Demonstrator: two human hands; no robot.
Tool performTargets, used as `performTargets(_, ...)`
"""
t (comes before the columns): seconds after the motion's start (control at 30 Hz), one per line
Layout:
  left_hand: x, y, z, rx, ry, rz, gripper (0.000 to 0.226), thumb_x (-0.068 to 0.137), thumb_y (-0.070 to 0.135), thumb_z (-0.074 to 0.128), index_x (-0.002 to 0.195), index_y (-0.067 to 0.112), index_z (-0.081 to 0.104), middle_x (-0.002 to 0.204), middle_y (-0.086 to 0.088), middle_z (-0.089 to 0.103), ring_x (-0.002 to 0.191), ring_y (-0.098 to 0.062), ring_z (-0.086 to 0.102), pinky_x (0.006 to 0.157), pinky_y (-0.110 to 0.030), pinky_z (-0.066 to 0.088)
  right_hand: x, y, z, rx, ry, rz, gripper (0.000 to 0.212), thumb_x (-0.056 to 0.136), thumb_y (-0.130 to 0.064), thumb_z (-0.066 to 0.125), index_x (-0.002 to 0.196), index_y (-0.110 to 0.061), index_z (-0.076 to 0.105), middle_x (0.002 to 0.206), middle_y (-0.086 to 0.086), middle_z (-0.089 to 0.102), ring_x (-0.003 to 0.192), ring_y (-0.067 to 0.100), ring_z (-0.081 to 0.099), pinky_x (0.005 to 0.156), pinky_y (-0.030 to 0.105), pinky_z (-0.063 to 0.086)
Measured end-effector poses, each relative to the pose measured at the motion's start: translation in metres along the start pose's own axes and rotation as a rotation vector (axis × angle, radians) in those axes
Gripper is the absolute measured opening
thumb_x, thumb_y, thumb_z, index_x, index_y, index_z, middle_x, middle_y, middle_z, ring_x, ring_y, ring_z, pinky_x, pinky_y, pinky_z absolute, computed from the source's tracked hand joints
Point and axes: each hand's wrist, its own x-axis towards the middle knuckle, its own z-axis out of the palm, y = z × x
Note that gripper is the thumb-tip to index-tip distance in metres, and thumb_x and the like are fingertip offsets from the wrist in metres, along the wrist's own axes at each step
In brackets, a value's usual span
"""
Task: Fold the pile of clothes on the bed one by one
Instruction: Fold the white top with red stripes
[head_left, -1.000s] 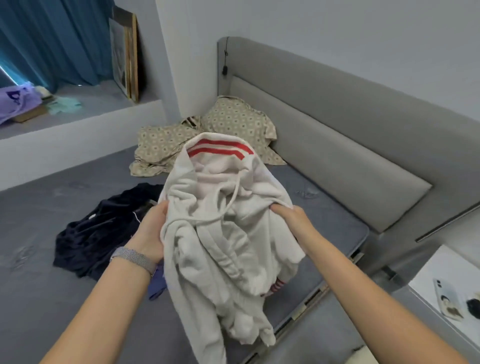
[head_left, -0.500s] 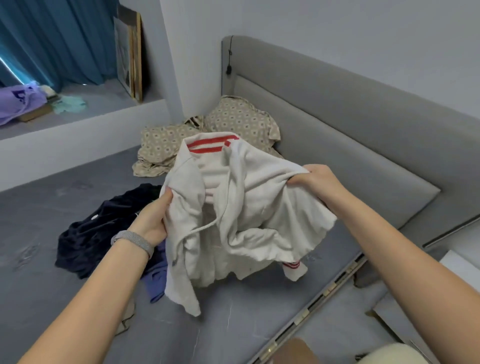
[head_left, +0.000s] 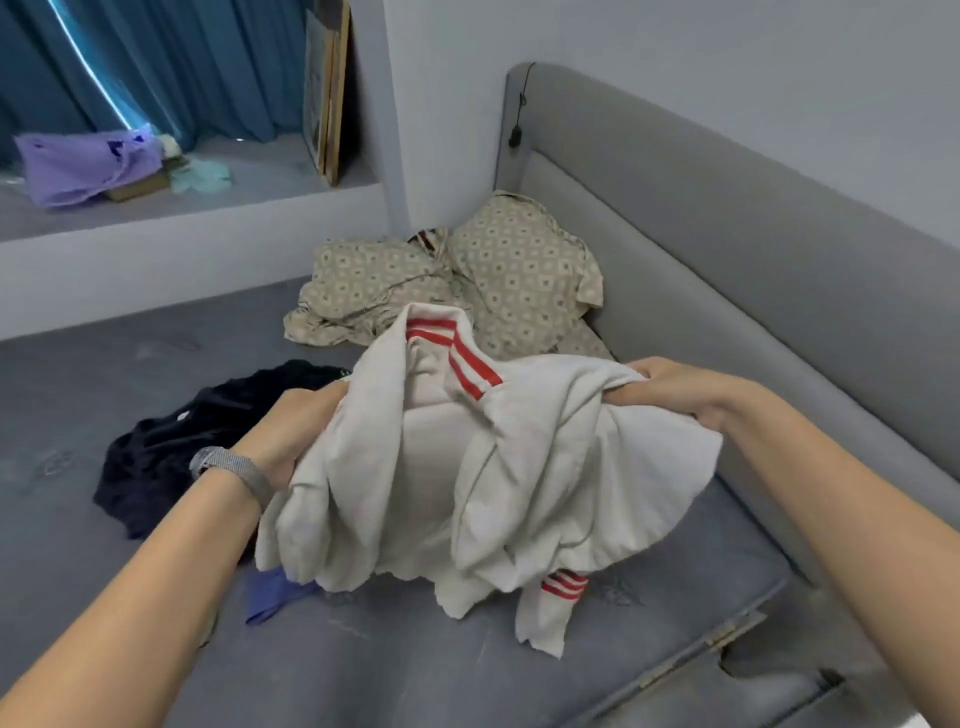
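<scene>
Both hands hold one garment above the bed (head_left: 467, 665). The left hand (head_left: 296, 431) grips the left edge of the white top (head_left: 498, 483); its fingers are curled into the cloth and mostly hidden by it. The right hand (head_left: 670, 389) grips the right edge, fingers (head_left: 631, 397) clenched round a bunched fold. The top hangs crumpled between them, red-striped collar uppermost, one red-striped cuff drooping to touch the mattress. A grey band (head_left: 234, 467) sits on the left wrist.

On the bed, left of the top, lies a dark garment (head_left: 171, 457), unfolded. A blue cloth (head_left: 275, 597) shows just beneath the top's lower left edge. Behind, against the headboard (head_left: 727, 291), lies a patterned heap (head_left: 447, 280); whether pillows or clothing cannot be told.
</scene>
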Motion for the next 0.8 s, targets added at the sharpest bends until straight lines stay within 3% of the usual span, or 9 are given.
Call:
performTargets(0.13,0.052,-0.064,0.061,0.032,0.145,-0.218,0.043,0.083,0.046,0.062,0.097,0.005,0.068,0.091,-0.012,0.072,0.088,-0.029,0.067,0.084,-0.040,0.054,0.070,0.051,-0.023,0.063,-0.074,0.145,0.023,0.083,-0.022,0.072,0.103,-0.010,0.071,0.102,0.008,0.074,0.091,0.022,0.070,0.085,0.035,0.055)
performTargets(0.27,0.076,-0.162,0.128,0.034,0.215,-0.426,0.038,0.086,0.039,0.060,0.082,0.002,0.065,0.089,-0.017,0.069,0.079,-0.026,0.062,0.070,-0.034,0.046,0.136,0.111,-0.016,-0.035,-0.148,0.234,0.005,0.087,-0.016,0.067,0.090,-0.013,0.070,0.092,0.005,0.073,0.073,0.011,0.069,0.060,0.019,0.051)
performTargets(0.37,0.078,-0.217,0.166,-0.044,0.302,-0.557,0.043,0.089,0.043,0.057,0.080,0.000,0.058,0.088,-0.011,0.065,0.084,-0.026,0.061,0.078,-0.036,0.049,0.180,0.163,0.009,-0.123,-0.155,0.223,0.010,0.092,-0.017,0.057,0.089,-0.014,0.066,0.088,-0.002,0.067,0.073,0.008,0.062,0.055,0.020,0.045)
performTargets(0.47,0.095,-0.260,0.187,0.040,0.452,-0.422,0.042,0.098,0.036,0.048,0.068,0.007,0.047,0.071,-0.009,0.052,0.075,-0.025,0.050,0.064,-0.032,0.036,0.229,0.220,0.050,-0.300,-0.065,0.171,0.024,0.098,-0.025,0.048,0.113,-0.010,0.059,0.111,0.007,0.060,0.098,0.025,0.056,0.069,0.027,0.038)
performTargets(0.53,0.117,-0.285,0.201,0.144,0.556,-0.279,0.037,0.099,0.030,0.048,0.069,0.010,0.040,0.067,-0.007,0.047,0.071,-0.027,0.048,0.055,-0.032,0.030,0.259,0.264,0.084,-0.340,0.028,0.153,0.027,0.097,-0.028,0.047,0.113,-0.007,0.054,0.115,0.013,0.059,0.097,0.028,0.053,0.077,0.033,0.039)
performTargets(0.6,0.142,-0.328,0.221,0.309,0.615,-0.146,0.033,0.098,0.030,0.047,0.074,0.008,0.041,0.071,-0.010,0.048,0.074,-0.033,0.051,0.058,-0.035,0.031,0.283,0.311,0.121,-0.323,0.100,0.149,0.025,0.096,-0.033,0.045,0.102,-0.009,0.050,0.101,0.011,0.060,0.092,0.031,0.056,0.081,0.042,0.045)
performTargets(0.67,0.161,-0.386,0.248,0.616,0.596,-0.117,0.039,0.094,0.039,0.041,0.080,0.004,0.050,0.080,-0.017,0.052,0.079,-0.037,0.052,0.067,-0.041,0.038,0.301,0.360,0.154,-0.358,0.161,0.126,0.038,0.093,-0.048,0.038,0.088,-0.012,0.049,0.081,0.006,0.059,0.079,0.031,0.058,0.073,0.043,0.047)
performTargets(0.73,0.168,-0.447,0.276,0.889,0.514,-0.126,0.040,0.090,0.041,0.034,0.086,0.005,0.052,0.084,-0.018,0.055,0.078,-0.035,0.052,0.071,-0.044,0.041,0.315,0.407,0.178,-0.455,0.310,0.026,0.047,0.087,-0.057,0.033,0.065,-0.017,0.043,0.059,-0.002,0.050,0.060,0.022,0.050,0.060,0.038,0.040)
performTargets(0.8,0.179,-0.500,0.293,1.058,0.598,-0.029,0.028,0.090,0.033,0.036,0.086,0.008,0.046,0.081,-0.016,0.054,0.078,-0.032,0.049,0.074,-0.044,0.037,0.324,0.445,0.197,-0.521,0.511,-0.076,0.042,0.086,-0.051,0.042,0.060,-0.019,0.035,0.056,-0.005,0.043,0.059,0.020,0.043,0.063,0.038,0.035)
